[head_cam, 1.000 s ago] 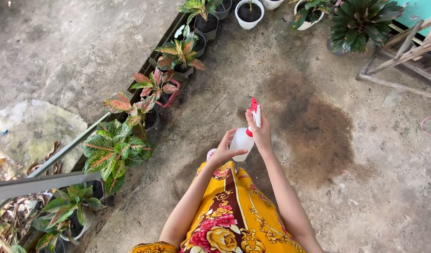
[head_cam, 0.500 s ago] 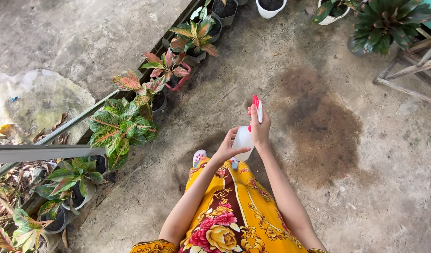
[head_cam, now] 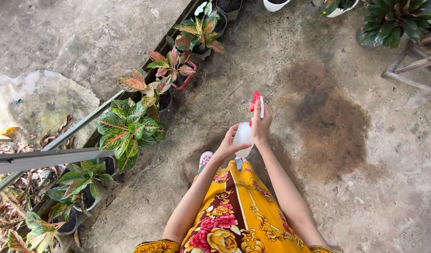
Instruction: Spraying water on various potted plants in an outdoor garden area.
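Gripped upright in both hands: spray bottle (head_cam: 244, 137), right hand (head_cam: 261, 125) clamped at trigger, left hand (head_cam: 228, 147) cupping base; potted plants (head_cam: 128, 129) at nine o'clock.

The single head view looks almost straight down from standing height at the concrete floor (head_cam: 375, 197). The hands (head_cam: 246, 136) sit near frame centre, a row of potted plants (head_cam: 128, 129) runs diagonally along the left.

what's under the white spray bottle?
Under the white plastic spray bottle with red trigger, held by the left hand and right hand, lie grey concrete floor and a patterned slipper. The bottle and yellow floral dress hide the feet.
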